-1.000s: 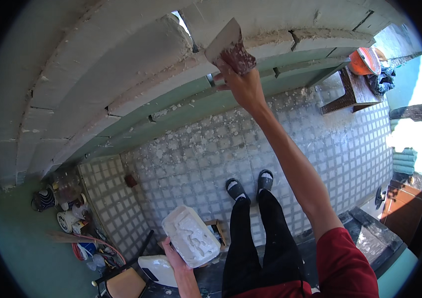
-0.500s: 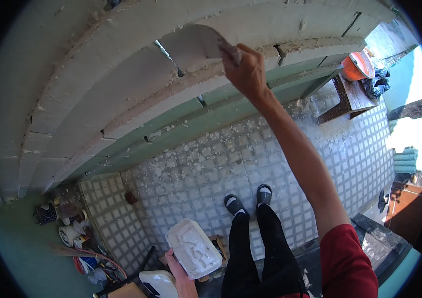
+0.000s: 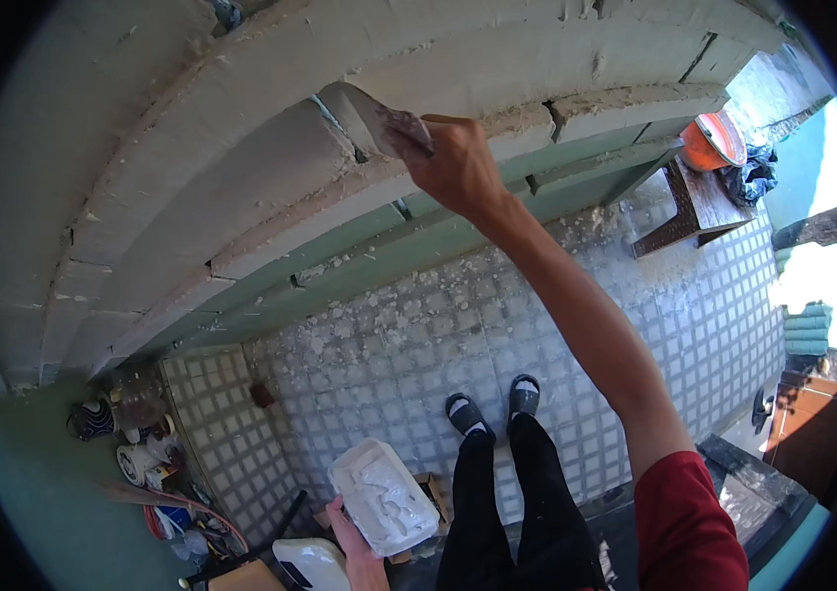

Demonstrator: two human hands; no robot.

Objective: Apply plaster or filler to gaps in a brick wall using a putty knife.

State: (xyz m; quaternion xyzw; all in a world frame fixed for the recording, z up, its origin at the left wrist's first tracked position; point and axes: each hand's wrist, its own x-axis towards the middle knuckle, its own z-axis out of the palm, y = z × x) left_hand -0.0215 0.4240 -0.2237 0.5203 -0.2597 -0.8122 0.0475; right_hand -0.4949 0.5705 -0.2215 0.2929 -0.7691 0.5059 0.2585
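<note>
My right hand (image 3: 460, 169) is closed round the handle of a putty knife (image 3: 367, 116), its wide blade laid against the pale stepped panels (image 3: 241, 177) overhead. The blade's left edge is by an open joint (image 3: 337, 128) between two panels. Low in the view, my left hand (image 3: 351, 537) grips a white rectangular tub (image 3: 384, 495) by its left side. White putty with an uneven, scooped surface lies in the tub.
An orange bucket (image 3: 712, 145) and a black plastic bag (image 3: 751, 177) stand on a wooden stool (image 3: 694, 202) at the far right. Assorted clutter (image 3: 147, 458) lines the left wall. White spatters mark the tiled floor (image 3: 389, 345) below the panels.
The putty knife has moved left and slightly down along the panel to the open joint, its blade now turned more edge-on. My left hand and the tub have hardly moved.
</note>
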